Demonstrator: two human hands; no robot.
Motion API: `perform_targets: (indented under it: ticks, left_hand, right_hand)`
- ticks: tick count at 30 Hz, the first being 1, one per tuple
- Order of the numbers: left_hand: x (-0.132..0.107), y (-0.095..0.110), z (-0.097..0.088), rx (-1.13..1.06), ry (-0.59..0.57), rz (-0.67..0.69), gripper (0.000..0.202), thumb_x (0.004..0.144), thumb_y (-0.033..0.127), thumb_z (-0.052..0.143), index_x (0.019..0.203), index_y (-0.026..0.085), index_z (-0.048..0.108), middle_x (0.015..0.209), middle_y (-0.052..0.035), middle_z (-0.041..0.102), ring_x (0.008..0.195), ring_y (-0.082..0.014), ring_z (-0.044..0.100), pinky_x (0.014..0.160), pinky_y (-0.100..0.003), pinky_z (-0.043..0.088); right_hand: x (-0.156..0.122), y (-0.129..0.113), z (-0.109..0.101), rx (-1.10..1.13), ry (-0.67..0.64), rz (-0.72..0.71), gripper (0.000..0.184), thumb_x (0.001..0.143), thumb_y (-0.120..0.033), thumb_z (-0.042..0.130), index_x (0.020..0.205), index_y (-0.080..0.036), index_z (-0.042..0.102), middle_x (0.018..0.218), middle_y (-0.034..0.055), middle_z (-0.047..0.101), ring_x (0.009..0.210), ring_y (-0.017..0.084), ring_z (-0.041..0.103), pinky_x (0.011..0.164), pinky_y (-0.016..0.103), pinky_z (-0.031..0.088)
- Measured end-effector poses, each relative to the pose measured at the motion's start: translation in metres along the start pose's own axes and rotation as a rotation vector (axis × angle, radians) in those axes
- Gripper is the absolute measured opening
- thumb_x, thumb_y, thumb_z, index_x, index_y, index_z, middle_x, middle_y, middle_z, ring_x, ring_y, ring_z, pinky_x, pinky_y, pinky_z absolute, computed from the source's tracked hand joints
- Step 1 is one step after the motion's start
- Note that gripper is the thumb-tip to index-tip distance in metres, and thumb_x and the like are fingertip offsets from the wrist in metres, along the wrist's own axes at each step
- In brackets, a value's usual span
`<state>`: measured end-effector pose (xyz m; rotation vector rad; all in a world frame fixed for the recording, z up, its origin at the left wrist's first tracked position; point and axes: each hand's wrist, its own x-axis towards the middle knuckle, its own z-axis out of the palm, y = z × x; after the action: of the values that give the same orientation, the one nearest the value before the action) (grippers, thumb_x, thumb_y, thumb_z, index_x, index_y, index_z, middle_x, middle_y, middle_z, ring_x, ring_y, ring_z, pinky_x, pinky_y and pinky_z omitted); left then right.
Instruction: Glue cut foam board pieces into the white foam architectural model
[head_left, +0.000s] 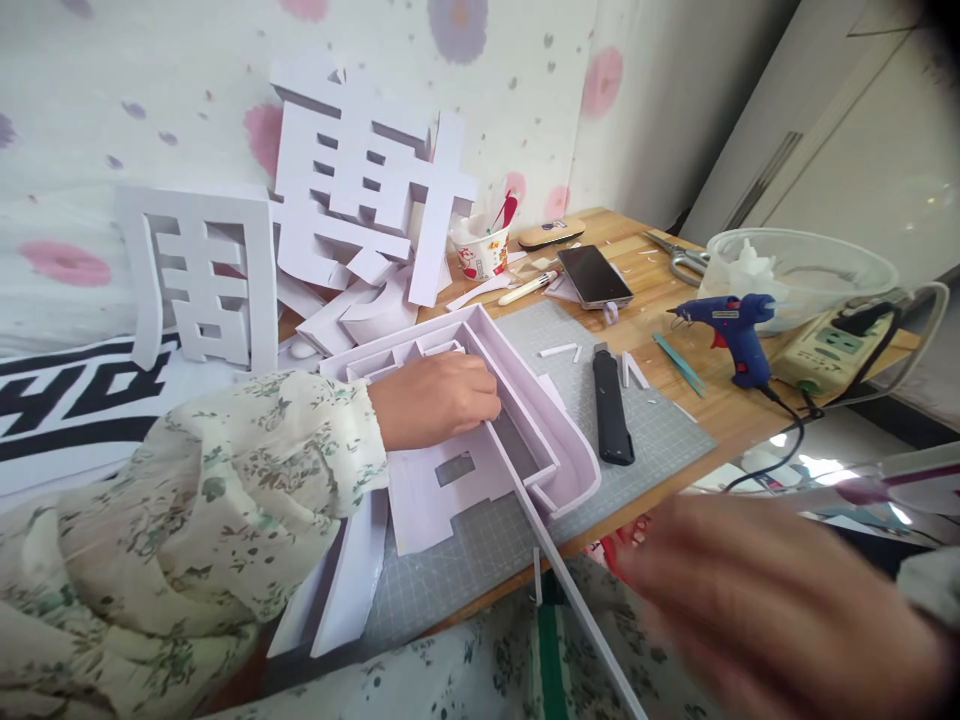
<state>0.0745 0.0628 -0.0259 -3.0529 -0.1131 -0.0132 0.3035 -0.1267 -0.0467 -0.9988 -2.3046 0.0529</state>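
My left hand [441, 400] is closed on the end of a long, thin white strip [555, 560], at the inner edge of a partly walled white foam-board character [544, 440]. From the fingers the strip runs down past the table's front edge toward my lap. The character lies on a grey cutting mat [450, 580], with upright walls along its far and right sides. My right hand [780, 600], smeared by motion, is off the table's front edge at lower right; its fingers cannot be made out. A black utility knife [613, 405] lies right of the character.
Finished white characters [367, 180] lean against the wall. A blue glue gun [727, 325], a power strip [817, 350], a clear bowl [817, 270], scissors [682, 262], teal tweezers [679, 363], a phone [596, 276] and a paper cup [480, 252] are on the table.
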Motion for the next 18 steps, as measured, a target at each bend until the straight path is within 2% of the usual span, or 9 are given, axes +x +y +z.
perform_targets:
  ticks: [1,2,5,7,10,14,16,18]
  left_hand:
    - [0.000,0.000,0.001,0.006,-0.005,-0.003,0.026,0.093,0.011,0.043,0.078,0.017,0.064,0.082,-0.0044,0.064,0.081,-0.0186,0.054,0.076,-0.032,0.041]
    - [0.000,-0.001,0.001,0.008,-0.010,-0.006,0.024,0.092,0.011,0.044,0.079,0.017,0.064,0.082,-0.0045,0.064,0.081,-0.0189,0.054,0.076,-0.032,0.040]
    - [0.000,-0.002,0.003,-0.004,-0.018,-0.018,0.019,0.090,0.011,0.048,0.081,0.018,0.064,0.085,-0.0050,0.064,0.083,-0.0198,0.054,0.076,-0.033,0.040]
    - [0.001,-0.002,0.004,-0.008,-0.016,-0.021,0.018,0.088,0.010,0.050,0.080,0.018,0.064,0.086,-0.0051,0.065,0.084,-0.0200,0.054,0.075,-0.033,0.039]
    - [0.002,0.000,0.003,0.003,-0.012,-0.018,0.018,0.086,0.008,0.052,0.077,0.018,0.063,0.085,-0.0047,0.065,0.084,-0.0199,0.054,0.075,-0.032,0.039]
    - [0.005,0.003,0.002,0.005,-0.026,-0.045,0.016,0.085,0.008,0.055,0.076,0.018,0.064,0.084,-0.0041,0.066,0.085,-0.0198,0.055,0.079,-0.032,0.039]
    - [0.006,0.003,0.001,-0.003,-0.038,-0.061,0.015,0.084,0.009,0.057,0.075,0.018,0.064,0.084,-0.0040,0.066,0.086,-0.0198,0.056,0.079,-0.032,0.040]
    - [0.007,0.003,0.001,-0.020,-0.044,-0.068,0.014,0.083,0.008,0.059,0.074,0.018,0.064,0.084,-0.0032,0.066,0.088,-0.0189,0.056,0.078,-0.030,0.040]
  right_hand:
    - [0.000,0.016,-0.006,-0.110,0.031,0.075,0.016,0.093,-0.015,0.045,0.089,-0.020,0.059,0.079,0.0040,0.062,0.064,0.015,0.057,0.058,0.028,0.043]
    - [0.001,0.034,-0.010,-0.190,0.015,0.104,0.018,0.090,-0.012,0.048,0.100,-0.019,0.061,0.090,0.0062,0.063,0.073,0.016,0.061,0.064,0.028,0.046]
    - [0.003,0.082,-0.012,-0.459,-0.258,0.122,0.042,0.085,-0.003,0.043,0.122,-0.017,0.058,0.122,0.0125,0.059,0.096,0.023,0.063,0.073,0.034,0.050]
    - [0.006,0.099,-0.006,-0.517,-0.408,0.083,0.054,0.081,0.001,0.041,0.129,-0.018,0.055,0.133,0.0128,0.054,0.111,0.029,0.058,0.077,0.037,0.051]
    - [0.013,0.107,0.005,-0.494,-0.503,0.016,0.057,0.079,0.002,0.043,0.127,-0.024,0.058,0.134,0.0099,0.056,0.105,0.028,0.061,0.077,0.039,0.052]
    - [0.020,0.113,0.004,-0.414,-0.463,-0.009,0.041,0.078,-0.003,0.050,0.108,-0.025,0.066,0.119,0.0061,0.067,0.091,0.024,0.066,0.068,0.034,0.053]
    - [0.023,0.114,-0.005,-0.365,-0.355,0.024,0.033,0.078,-0.009,0.053,0.105,-0.025,0.065,0.115,0.0065,0.068,0.095,0.025,0.066,0.072,0.035,0.054]
    - [0.030,0.105,-0.018,-0.330,-0.189,0.081,0.033,0.083,-0.016,0.053,0.114,-0.025,0.059,0.114,0.0093,0.067,0.101,0.027,0.065,0.081,0.040,0.053]
